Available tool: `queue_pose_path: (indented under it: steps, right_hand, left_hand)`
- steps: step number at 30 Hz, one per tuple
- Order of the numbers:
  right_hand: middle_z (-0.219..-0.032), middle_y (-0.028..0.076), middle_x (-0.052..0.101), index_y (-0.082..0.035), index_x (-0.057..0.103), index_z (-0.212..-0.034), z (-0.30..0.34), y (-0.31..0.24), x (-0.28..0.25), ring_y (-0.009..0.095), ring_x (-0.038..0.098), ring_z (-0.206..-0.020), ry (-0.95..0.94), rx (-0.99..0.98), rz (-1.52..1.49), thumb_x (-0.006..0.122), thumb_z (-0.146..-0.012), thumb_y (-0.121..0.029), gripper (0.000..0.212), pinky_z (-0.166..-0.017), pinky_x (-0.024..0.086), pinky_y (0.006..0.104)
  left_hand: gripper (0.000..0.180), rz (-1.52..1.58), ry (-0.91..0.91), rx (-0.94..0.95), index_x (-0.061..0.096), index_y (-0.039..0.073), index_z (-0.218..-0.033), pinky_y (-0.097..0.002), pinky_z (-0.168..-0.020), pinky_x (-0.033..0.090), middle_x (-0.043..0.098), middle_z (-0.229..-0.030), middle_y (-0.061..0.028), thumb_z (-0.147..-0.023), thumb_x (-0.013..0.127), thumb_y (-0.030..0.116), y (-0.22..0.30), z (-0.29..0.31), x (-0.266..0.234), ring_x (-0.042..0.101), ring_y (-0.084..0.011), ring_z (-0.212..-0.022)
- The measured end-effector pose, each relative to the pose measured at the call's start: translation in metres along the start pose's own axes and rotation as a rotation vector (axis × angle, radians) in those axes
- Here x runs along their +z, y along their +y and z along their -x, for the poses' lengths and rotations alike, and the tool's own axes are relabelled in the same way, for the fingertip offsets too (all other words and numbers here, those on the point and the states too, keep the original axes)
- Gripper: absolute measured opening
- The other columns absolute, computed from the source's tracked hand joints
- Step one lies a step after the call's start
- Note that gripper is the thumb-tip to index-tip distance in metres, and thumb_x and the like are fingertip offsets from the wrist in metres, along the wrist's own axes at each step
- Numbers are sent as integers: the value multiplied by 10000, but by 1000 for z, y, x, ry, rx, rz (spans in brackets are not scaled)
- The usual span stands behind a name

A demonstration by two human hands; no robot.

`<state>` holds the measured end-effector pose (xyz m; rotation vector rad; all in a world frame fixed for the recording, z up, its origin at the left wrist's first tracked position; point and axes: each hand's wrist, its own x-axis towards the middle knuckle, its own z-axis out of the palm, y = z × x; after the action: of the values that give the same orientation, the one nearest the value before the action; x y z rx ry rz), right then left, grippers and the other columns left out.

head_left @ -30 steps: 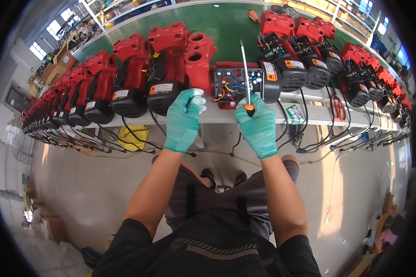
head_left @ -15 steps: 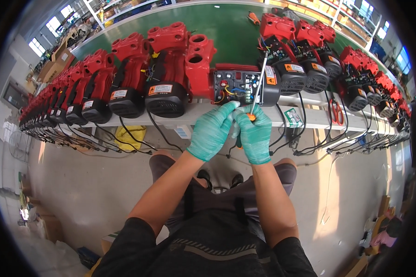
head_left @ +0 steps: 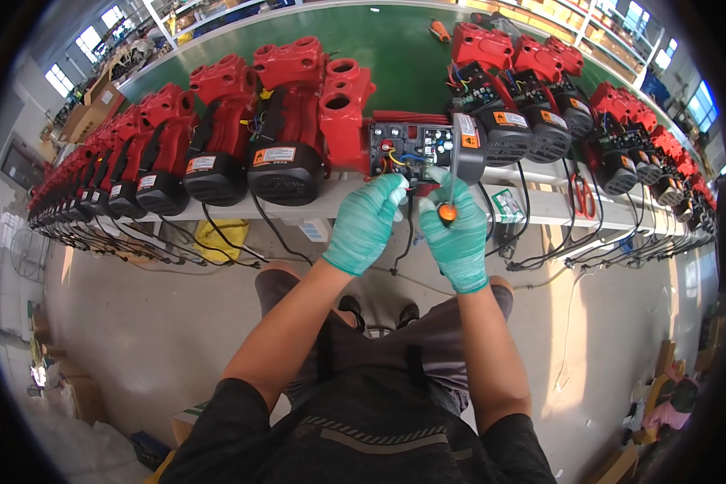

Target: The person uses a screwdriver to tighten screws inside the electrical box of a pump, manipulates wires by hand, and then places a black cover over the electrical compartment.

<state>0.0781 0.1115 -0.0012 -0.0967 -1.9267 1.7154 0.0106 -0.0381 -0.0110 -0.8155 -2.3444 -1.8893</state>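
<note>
In front of me a red pump [head_left: 347, 105] lies on its side. Its black control box [head_left: 407, 153] faces me uncovered, showing a circuit board with yellow, red and blue wires. My left hand [head_left: 363, 222], in a green glove, is closed in a pinch at the box's lower left edge; what its fingertips hold, if anything, is too small to make out. My right hand [head_left: 460, 238], gloved likewise, holds a screwdriver [head_left: 448, 213] by its orange and black handle against the palm, the shaft pointing up past the motor end. Its fingertips are by the box's lower right edge.
Similar red pumps with black motors [head_left: 286, 173] line the bench to the left. More pumps with uncovered boards [head_left: 508, 121] stand at the right. Black cables [head_left: 278, 230] hang off the front edge. Red-handled scissors [head_left: 582, 196] hang at the right; an orange-handled tool [head_left: 440, 31] lies far back.
My hands have drawn apart from each other. The screwdriver has shifted from leaning across the box to nearer upright in my right hand. My left fingertips have come closer to the box's edge.
</note>
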Motion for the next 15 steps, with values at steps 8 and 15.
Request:
queue_pose_path:
  steps: [8, 15]
  right_hand:
    - [-977, 139, 661, -77, 710, -1135, -17, 4, -3, 350, 688, -770, -161, -413, 558, 760, -907, -129, 240, -659, 551, 429]
    - [-901, 166, 680, -27, 697, -1000, -21, 3, -1, 358, 688, -744, -87, -414, 482, 765, -905, -74, 126, -648, 548, 409]
  left_hand:
    - [226, -92, -69, -17, 691, 8, -1212, -314, -668, 560, 738, -998, -135, -1038, 643, 143, 6, -6, -8, 681, -185, -750]
    - [184, -573, 58, 346, 733, 74, -1135, -384, -655, 572, 744, -862, -139, -999, 695, 192, 20, -21, -18, 722, -299, -711]
